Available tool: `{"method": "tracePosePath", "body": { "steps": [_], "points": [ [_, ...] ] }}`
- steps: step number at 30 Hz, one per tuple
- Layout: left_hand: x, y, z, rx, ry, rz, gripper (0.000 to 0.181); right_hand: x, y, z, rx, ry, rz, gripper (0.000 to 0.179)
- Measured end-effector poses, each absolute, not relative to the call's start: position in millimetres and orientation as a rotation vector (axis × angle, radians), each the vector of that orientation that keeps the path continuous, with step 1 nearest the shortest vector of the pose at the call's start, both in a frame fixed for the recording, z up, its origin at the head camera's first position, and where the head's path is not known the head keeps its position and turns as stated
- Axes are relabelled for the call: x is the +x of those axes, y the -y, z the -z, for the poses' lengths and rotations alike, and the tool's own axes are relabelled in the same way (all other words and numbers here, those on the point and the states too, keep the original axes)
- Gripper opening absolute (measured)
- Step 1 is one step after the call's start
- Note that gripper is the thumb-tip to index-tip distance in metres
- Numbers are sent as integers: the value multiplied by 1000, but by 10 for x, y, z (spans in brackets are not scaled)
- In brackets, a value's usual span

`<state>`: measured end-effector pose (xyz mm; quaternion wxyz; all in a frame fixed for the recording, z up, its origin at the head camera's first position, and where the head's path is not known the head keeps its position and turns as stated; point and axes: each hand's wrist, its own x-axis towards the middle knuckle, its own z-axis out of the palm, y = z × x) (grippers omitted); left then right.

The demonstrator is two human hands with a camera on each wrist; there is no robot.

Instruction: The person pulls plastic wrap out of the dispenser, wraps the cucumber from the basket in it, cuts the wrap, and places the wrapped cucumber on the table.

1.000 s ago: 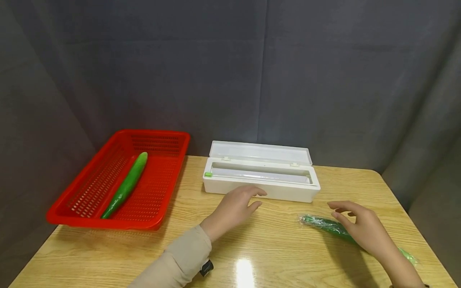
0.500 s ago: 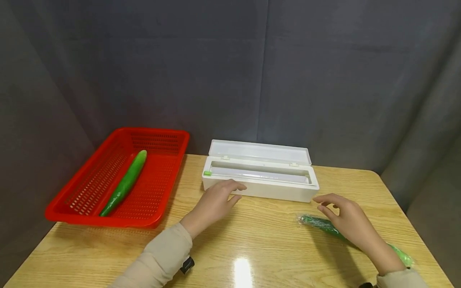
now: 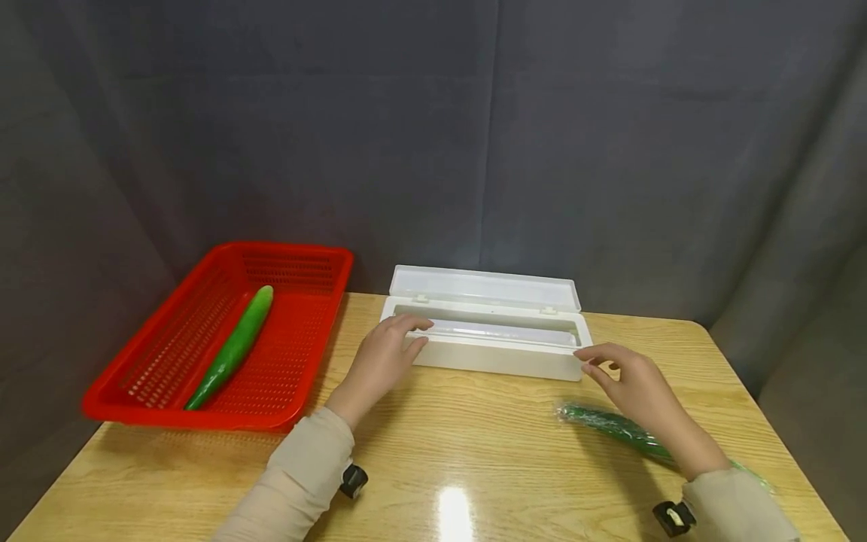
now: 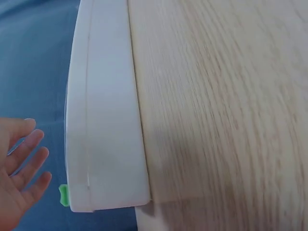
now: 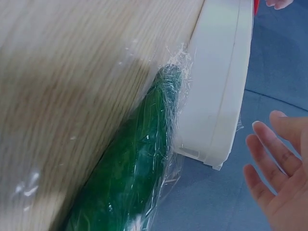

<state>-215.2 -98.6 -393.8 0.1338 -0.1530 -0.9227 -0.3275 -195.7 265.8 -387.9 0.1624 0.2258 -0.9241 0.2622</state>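
A white cling film box [image 3: 494, 363] stands with its lid [image 3: 484, 287] tipped back, and a pale film roll [image 3: 504, 332] lies inside. Over the box's left end, my left hand [image 3: 379, 363] holds nothing, its fingers loosely bent and its thumb lower. A green slider [image 4: 64, 195] on that end shows below the fingers in the left wrist view. My right hand [image 3: 635, 384], also holding nothing, has its fingertips right at the box's right end. Below that hand lies a cucumber wrapped in clear film [image 5: 130, 163], partly hidden by the forearm in the head view.
A red plastic basket [image 3: 333, 316] stands at the left of the wooden table [image 3: 515, 459] with one cucumber [image 3: 233, 350] in it. Dark grey cloth [image 3: 325, 150] hangs behind the table and at both sides.
Both hands have moved left and away from the person, up to the box's two ends. The wrapped cucumber, the basket and the box stay in place.
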Motion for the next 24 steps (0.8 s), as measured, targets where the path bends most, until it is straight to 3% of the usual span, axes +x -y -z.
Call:
{"method": "tracePosePath", "body": {
  "steps": [13, 24],
  "points": [
    [-2325, 1128, 4033, -356, 2631, 1010, 25, -2136, -2629, 3932, 569, 2682, -817, 19],
    [-2393, 1205, 4120, -401, 2619, 733, 19, -2323, -2653, 3978, 525, 2701, -816, 23]
  ]
}}
